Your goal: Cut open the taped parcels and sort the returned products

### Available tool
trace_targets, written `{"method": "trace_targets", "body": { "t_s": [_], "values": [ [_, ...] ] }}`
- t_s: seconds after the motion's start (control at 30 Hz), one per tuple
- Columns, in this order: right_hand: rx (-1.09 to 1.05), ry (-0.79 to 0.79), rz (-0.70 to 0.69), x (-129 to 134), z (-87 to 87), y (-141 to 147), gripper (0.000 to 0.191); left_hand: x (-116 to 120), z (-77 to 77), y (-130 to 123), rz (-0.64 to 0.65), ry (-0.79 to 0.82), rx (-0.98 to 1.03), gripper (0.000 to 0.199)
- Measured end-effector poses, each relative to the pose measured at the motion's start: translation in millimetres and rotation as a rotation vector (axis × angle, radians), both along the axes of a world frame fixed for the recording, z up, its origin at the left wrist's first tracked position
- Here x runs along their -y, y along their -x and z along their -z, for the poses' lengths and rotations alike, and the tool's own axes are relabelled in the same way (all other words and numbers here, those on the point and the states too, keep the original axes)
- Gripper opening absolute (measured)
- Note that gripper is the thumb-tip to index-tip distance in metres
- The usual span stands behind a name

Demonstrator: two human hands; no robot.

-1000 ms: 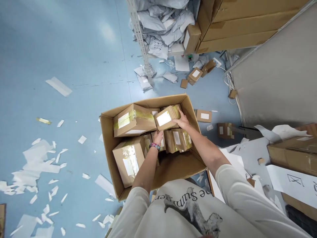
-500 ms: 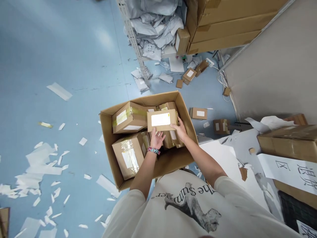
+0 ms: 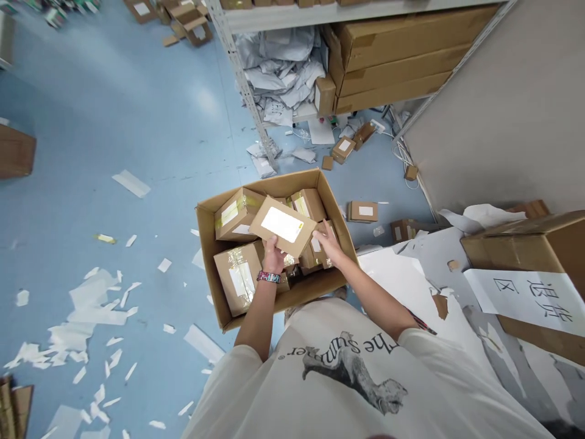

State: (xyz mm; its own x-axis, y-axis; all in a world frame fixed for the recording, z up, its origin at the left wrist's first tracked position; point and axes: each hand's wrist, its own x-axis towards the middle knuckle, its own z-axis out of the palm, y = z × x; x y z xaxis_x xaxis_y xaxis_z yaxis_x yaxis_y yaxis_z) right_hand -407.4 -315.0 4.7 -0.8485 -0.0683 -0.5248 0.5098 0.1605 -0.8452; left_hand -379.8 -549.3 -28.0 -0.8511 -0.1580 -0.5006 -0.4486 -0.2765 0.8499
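Observation:
My left hand, with a woven wristband on its wrist, grips the lower edge of a small kraft parcel with a white label. My right hand has its fingers spread against the parcel's right end. The parcel is tilted and sits just above a large open cardboard carton. In the carton are a taped kraft box, a second taped box, and several smaller labelled parcels. My hands and the held parcel hide the carton's middle.
Scraps of white paper lie over the blue floor. Loose parcels lie right of the carton. Behind it are a metal shelf upright, a heap of grey mailer bags and stacked cartons. A carton with a Chinese paper sign stands at right.
The parcel has turned from level to a slant, its label now tilted, and it sits nearer my left hand. The whole view has shifted, bringing more of the shelf and floor in at the top.

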Motion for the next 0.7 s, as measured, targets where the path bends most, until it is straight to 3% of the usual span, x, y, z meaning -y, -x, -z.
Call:
{"method": "trace_targets", "body": {
  "t_s": [0.1, 0.2, 0.27, 0.47, 0.7],
  "values": [
    [0.011, 0.07, -0.07, -20.6, -13.1, 12.5, 0.097, 11.0, -7.7, -11.1, -0.131, -0.111, -0.073, 0.091],
    [0.131, 0.229, -0.274, -27.5, -18.8, 9.8, 0.103, 11.6, -15.3, -27.5, -0.075, -0.155, -0.094, 0.094],
    [0.203, 0.317, -0.317, -25.6, -15.1, -4.9, 0.103, 7.6, -18.5, -40.0, -0.039, -0.151, -0.086, 0.09],
    [0.244, 0.411, -0.099, -16.1, 6.5, -64.5, 0.084, 0.9, -16.0, -76.7, -0.024, -0.064, 0.028, 0.084],
    [0.148, 0.312, 0.025, -9.1, -2.0, -79.3, 0.093, 4.7, -28.5, -111.3, 0.207, -0.053, 0.193, 0.098]
  ]
}}
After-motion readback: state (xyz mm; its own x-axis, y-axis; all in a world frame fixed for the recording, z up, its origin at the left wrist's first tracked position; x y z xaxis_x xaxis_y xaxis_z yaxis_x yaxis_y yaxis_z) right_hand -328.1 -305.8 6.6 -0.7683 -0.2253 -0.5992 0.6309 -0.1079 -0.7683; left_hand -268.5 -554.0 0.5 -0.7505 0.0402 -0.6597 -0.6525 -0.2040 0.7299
